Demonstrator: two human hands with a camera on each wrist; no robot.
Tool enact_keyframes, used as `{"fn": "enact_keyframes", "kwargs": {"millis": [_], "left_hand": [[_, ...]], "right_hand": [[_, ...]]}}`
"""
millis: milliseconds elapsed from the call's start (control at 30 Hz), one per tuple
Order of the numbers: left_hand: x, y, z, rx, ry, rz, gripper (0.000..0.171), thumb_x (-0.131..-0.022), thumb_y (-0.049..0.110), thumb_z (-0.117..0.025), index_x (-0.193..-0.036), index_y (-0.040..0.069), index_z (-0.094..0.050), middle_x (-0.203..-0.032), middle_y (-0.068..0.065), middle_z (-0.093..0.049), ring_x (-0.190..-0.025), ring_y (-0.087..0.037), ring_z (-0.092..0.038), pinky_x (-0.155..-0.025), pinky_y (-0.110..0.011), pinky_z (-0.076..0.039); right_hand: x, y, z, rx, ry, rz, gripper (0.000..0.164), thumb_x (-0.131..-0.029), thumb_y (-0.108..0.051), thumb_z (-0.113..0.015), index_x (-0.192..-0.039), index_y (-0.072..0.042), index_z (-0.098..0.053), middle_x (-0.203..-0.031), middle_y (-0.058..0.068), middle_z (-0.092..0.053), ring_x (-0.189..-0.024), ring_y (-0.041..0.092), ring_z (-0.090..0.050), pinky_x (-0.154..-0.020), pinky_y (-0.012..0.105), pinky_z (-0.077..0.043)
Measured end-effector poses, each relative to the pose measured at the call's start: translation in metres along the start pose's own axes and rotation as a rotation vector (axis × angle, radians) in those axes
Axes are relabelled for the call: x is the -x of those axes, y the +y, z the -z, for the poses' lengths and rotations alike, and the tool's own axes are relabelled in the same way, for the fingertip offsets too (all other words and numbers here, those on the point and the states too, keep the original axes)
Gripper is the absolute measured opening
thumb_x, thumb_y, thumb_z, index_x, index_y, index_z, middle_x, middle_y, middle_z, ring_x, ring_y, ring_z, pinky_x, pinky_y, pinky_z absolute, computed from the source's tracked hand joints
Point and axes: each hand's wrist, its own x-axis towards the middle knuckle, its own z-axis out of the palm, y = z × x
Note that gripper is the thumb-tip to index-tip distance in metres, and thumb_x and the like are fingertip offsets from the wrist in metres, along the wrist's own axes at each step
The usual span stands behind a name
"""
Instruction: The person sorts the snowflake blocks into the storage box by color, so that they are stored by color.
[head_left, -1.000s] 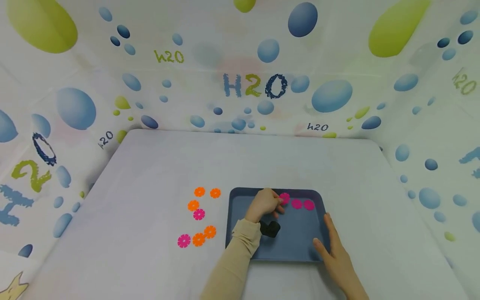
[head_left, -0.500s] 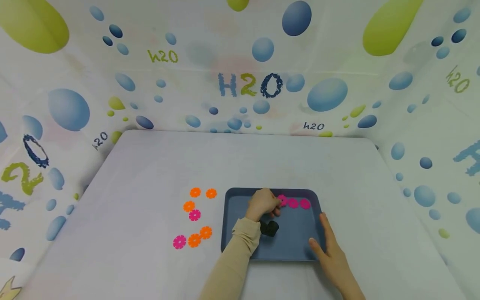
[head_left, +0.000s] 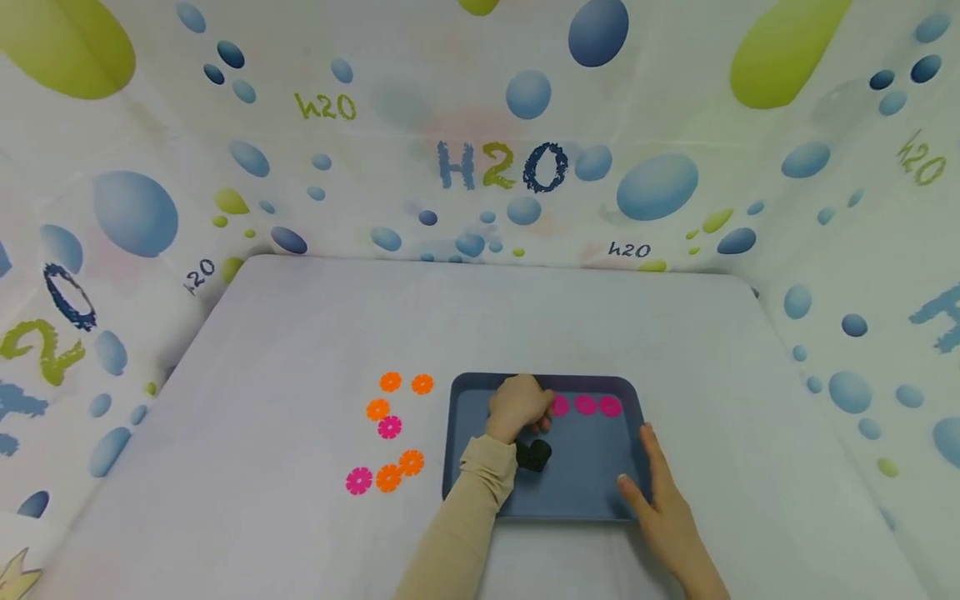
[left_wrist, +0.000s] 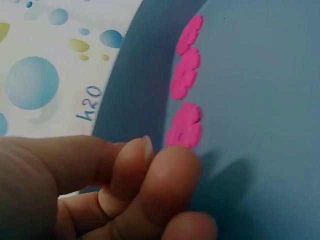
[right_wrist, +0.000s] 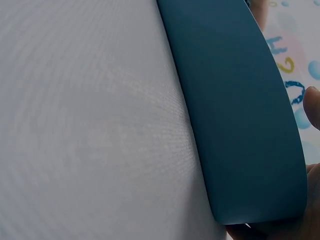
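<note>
Over the back of the blue-grey tray [head_left: 577, 492], my left hand [head_left: 519, 407] has its fingers bent at a pink flower-shaped piece [left_wrist: 185, 125]. In the left wrist view this piece lies flat, its near edge behind the fingertip, while the thumb tip is beside it and off it. Two more pink pieces [head_left: 597, 406] continue the row to the right along the tray's back wall. My right hand [head_left: 663, 508] spreads its thumb and fingers at the tray's right front corner, fingertips at the rim and thumb over the inside.
Left of the tray, several orange flower pieces [head_left: 388, 477] and two pink ones [head_left: 389, 427] are scattered on the white table [head_left: 262, 400]. A black object [head_left: 534, 456] shows beside the left wrist. Printed white sheeting [head_left: 502, 167] rises behind the table.
The left hand has lowered the pink piece down and leftward into line with the other two. That hand now sits slightly farther left. The right hand stays at the tray's corner.
</note>
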Motion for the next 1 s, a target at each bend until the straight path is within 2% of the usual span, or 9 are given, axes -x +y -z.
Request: {"fn": "enact_keyframes", "kwargs": {"millis": [167, 367, 433, 533, 633, 733, 867, 1000], "left_hand": [[0.005, 0.003, 0.013, 0.011, 0.054, -0.054, 0.049, -0.1, 0.037, -0.048, -0.06, 0.016, -0.068, -0.052, 0.005, -0.064, -0.048, -0.013, -0.056, -0.051, -0.028, -0.041], [0.016, 0.003, 0.032, 0.093, 0.124, -0.093, 0.036, -0.103, 0.03, -0.043, -0.088, 0.013, -0.071, -0.062, 0.004, -0.069, -0.054, -0.009, -0.058, -0.051, -0.024, -0.041], [0.02, -0.001, 0.04, 0.135, 0.153, -0.121, 0.032, -0.103, 0.025, -0.043, -0.096, 0.013, -0.071, -0.067, 0.003, -0.071, -0.056, -0.009, -0.06, -0.053, -0.024, -0.042], [0.027, -0.011, 0.054, 0.211, 0.183, -0.157, 0.027, -0.103, 0.02, -0.045, -0.105, 0.011, -0.07, -0.074, -0.002, -0.072, -0.06, -0.016, -0.063, -0.053, -0.023, -0.043], [0.032, -0.024, 0.07, 0.274, 0.22, -0.168, 0.022, -0.101, 0.019, -0.049, -0.108, 0.01, -0.068, -0.081, -0.007, -0.073, -0.068, -0.028, -0.067, -0.055, -0.023, -0.042], [0.037, -0.042, 0.085, 0.322, 0.274, -0.165, 0.02, -0.1, 0.016, -0.052, -0.109, 0.009, -0.067, -0.087, -0.011, -0.072, -0.074, -0.034, -0.068, -0.056, -0.023, -0.044], [0.047, -0.073, 0.101, 0.322, 0.345, -0.14, 0.021, -0.096, 0.014, -0.054, -0.112, 0.008, -0.067, -0.095, -0.012, -0.071, -0.074, -0.027, -0.068, -0.058, -0.023, -0.045], [0.057, -0.106, 0.112, 0.295, 0.375, -0.057, 0.024, -0.096, 0.017, -0.056, -0.117, 0.009, -0.065, -0.103, -0.012, -0.07, -0.078, -0.024, -0.068, -0.058, -0.024, -0.043]], "right_hand": [[-0.001, 0.001, 0.003, 0.012, 0.013, -0.003, 0.075, -0.1, -0.023, -0.051, -0.157, -0.02, -0.001, -0.163, 0.018, 0.0, -0.144, 0.054, -0.006, -0.104, 0.075, -0.015], [0.0, 0.0, 0.004, 0.002, -0.005, -0.01, 0.076, -0.101, -0.023, -0.05, -0.157, -0.021, 0.001, -0.163, 0.018, 0.003, -0.143, 0.056, -0.005, -0.103, 0.077, -0.014], [0.0, -0.001, 0.003, 0.0, -0.011, -0.003, 0.076, -0.101, -0.023, -0.05, -0.157, -0.021, 0.002, -0.163, 0.017, 0.003, -0.143, 0.056, -0.004, -0.103, 0.077, -0.014], [-0.001, -0.001, 0.001, -0.008, -0.02, 0.009, 0.076, -0.101, -0.022, -0.05, -0.157, -0.02, 0.002, -0.163, 0.018, 0.003, -0.143, 0.056, -0.003, -0.103, 0.077, -0.013], [-0.001, -0.002, 0.001, -0.004, -0.02, 0.016, 0.076, -0.101, -0.022, -0.05, -0.157, -0.019, 0.001, -0.163, 0.019, 0.003, -0.143, 0.056, -0.004, -0.102, 0.077, -0.013], [0.0, -0.002, 0.001, 0.003, -0.015, 0.017, 0.076, -0.1, -0.022, -0.05, -0.157, -0.018, 0.0, -0.163, 0.02, 0.002, -0.142, 0.057, -0.005, -0.101, 0.078, -0.014], [0.0, -0.003, 0.0, 0.008, -0.018, 0.022, 0.075, -0.101, -0.021, -0.049, -0.157, -0.017, 0.001, -0.162, 0.021, 0.002, -0.142, 0.058, -0.006, -0.101, 0.078, -0.014], [0.0, -0.004, 0.001, 0.022, -0.013, 0.011, 0.076, -0.1, -0.023, -0.05, -0.157, -0.018, 0.0, -0.163, 0.02, 0.001, -0.142, 0.057, -0.007, -0.101, 0.078, -0.015]]}}
